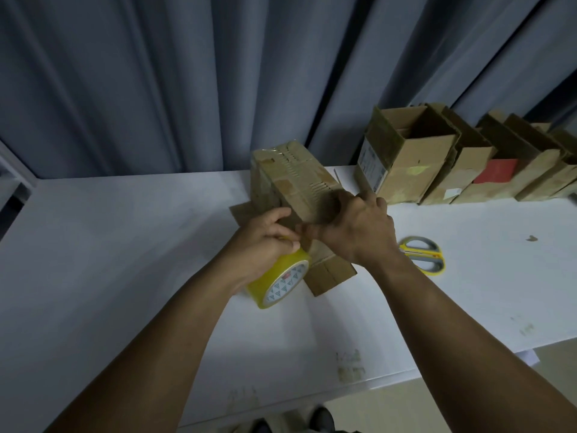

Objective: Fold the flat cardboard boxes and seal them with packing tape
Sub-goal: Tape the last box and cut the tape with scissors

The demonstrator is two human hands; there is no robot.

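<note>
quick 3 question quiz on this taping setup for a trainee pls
1. True or false: the left hand grips the yellow tape roll.
2. Where do the scissors lie? A: on the table, to the right of the right hand. B: inside an open box. C: on the floor.
3. Short answer: what does the right hand hold steady?

Key: 1 true; 2 A; 3 the cardboard box in the middle of the table.
</note>
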